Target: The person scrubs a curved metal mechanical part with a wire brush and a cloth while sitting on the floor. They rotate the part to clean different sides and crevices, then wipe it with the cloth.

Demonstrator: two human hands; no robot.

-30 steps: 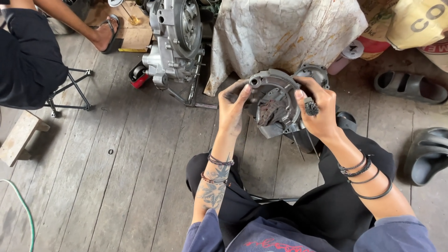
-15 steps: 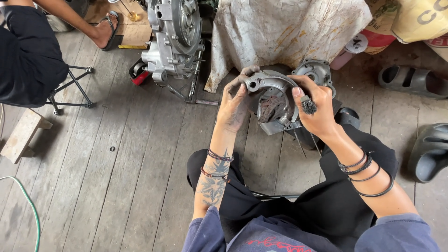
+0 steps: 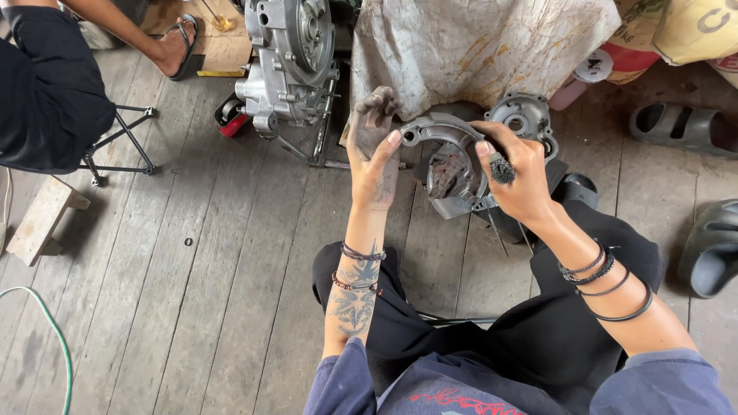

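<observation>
Person seated on plank floor (image 3: 192, 307) w/ grey engine cover (image 3: 453, 165) held up over the knees.

L to R: green hose (image 3: 54, 346) at far left edge; another person's dark-clothed leg (image 3: 46, 84) on a folding stool (image 3: 115, 146); silver engine block (image 3: 288, 65) upright on floor, stained cloth (image 3: 477, 46) just right of it. Left hand (image 3: 374, 150), grimy, grip spread, fingers raised, thumb tip touching cover's left rim. Cover tilted, reddish rag (image 3: 446, 173) inside. Right hand (image 3: 515, 180), grip pinching cover's right edge, chunky ring on. Grey sandals (image 3: 680, 127) far right.
</observation>
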